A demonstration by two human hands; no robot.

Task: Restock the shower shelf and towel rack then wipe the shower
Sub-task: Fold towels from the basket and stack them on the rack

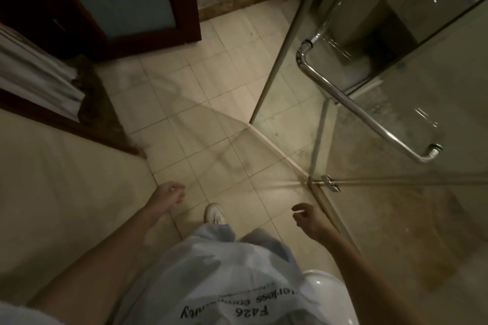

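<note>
Now left hand (169,194) loosely curled, empty, right hand (307,219) likewise, beside glass shower door (396,119).

Spreading as pale tiled floor (184,103) beneath the left hand (169,194) and right hand (309,221); bearing a white shoe (214,214) between them; meeting the low shower curb (280,150) just ahead of the right hand.

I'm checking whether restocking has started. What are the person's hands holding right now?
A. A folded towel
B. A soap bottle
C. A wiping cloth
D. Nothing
D: the left hand and the right hand both hang loosely curled above the tiled floor, with nothing in either.
</note>
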